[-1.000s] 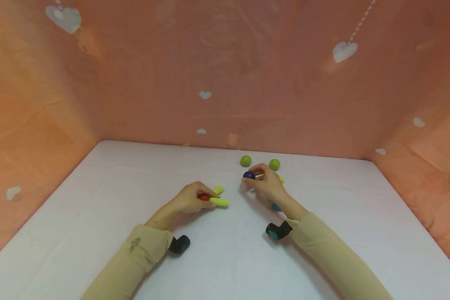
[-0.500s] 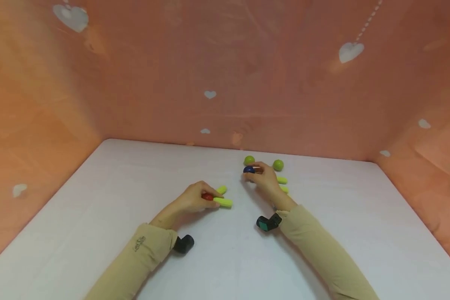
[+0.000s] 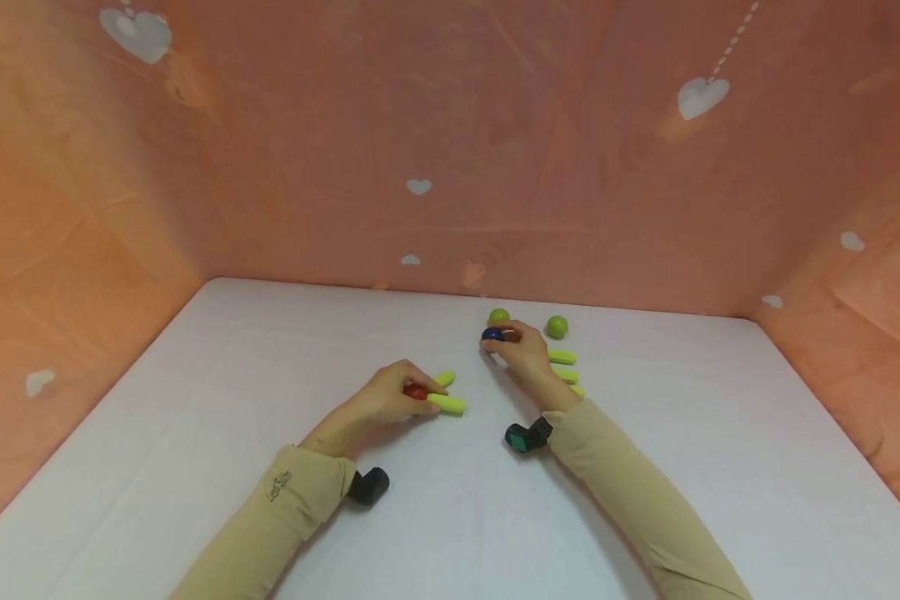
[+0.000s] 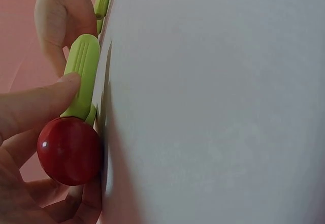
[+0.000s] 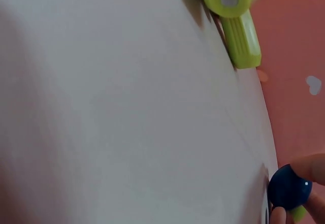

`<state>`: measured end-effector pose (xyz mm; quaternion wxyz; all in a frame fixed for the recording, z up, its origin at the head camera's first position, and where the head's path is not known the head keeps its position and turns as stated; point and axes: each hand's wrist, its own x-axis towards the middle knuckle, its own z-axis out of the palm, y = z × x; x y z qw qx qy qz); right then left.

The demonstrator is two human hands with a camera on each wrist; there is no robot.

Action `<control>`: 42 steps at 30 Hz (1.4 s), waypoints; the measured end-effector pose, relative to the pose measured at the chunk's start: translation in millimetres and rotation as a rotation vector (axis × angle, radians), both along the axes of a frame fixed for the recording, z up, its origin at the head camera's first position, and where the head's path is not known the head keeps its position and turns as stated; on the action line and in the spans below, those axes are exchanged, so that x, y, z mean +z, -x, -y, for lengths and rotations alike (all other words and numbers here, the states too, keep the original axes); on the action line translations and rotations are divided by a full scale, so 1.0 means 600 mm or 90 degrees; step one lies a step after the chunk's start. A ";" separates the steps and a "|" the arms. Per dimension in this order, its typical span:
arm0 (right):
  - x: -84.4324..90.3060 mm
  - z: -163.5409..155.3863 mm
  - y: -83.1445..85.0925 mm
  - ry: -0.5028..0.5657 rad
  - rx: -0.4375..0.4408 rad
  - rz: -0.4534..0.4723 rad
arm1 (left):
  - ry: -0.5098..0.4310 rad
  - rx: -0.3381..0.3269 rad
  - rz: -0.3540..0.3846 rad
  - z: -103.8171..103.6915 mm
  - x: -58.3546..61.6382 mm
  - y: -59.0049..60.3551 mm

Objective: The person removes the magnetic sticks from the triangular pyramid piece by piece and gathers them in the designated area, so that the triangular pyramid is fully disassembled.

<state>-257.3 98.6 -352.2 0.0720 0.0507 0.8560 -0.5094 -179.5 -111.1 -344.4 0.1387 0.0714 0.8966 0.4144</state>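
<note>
My left hand (image 3: 393,393) rests low over the white table. Its thumb presses a lime-green ribbed handle (image 4: 84,74), and its fingers curl about a glossy red ball (image 4: 69,151) at the handle's near end. A second lime-green handle (image 3: 445,377) points away beyond these fingers. Farther off, my right hand (image 3: 527,354) pinches a dark blue ball (image 3: 492,334) between thumb and fingers, seen also at the lower right of the right wrist view. Whether either ball is joined to a handle cannot be made out.
Two green balls, a left one (image 3: 498,317) and a right one (image 3: 557,326), lie near the table's back edge. Several lime-green handles (image 3: 562,357) show to the right of my right hand. Orange cloth walls (image 3: 307,167) with hearts enclose the white table (image 3: 270,350).
My right hand has moved away and slightly left with the blue ball, uncovering more lime-green handles. A blue piece near that wrist is now hidden. My left hand keeps its hold; the head view shifted slightly.
</note>
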 end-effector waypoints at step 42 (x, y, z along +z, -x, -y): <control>-0.003 0.000 0.000 0.079 -0.022 0.003 | 0.001 -0.005 -0.027 0.000 0.001 -0.004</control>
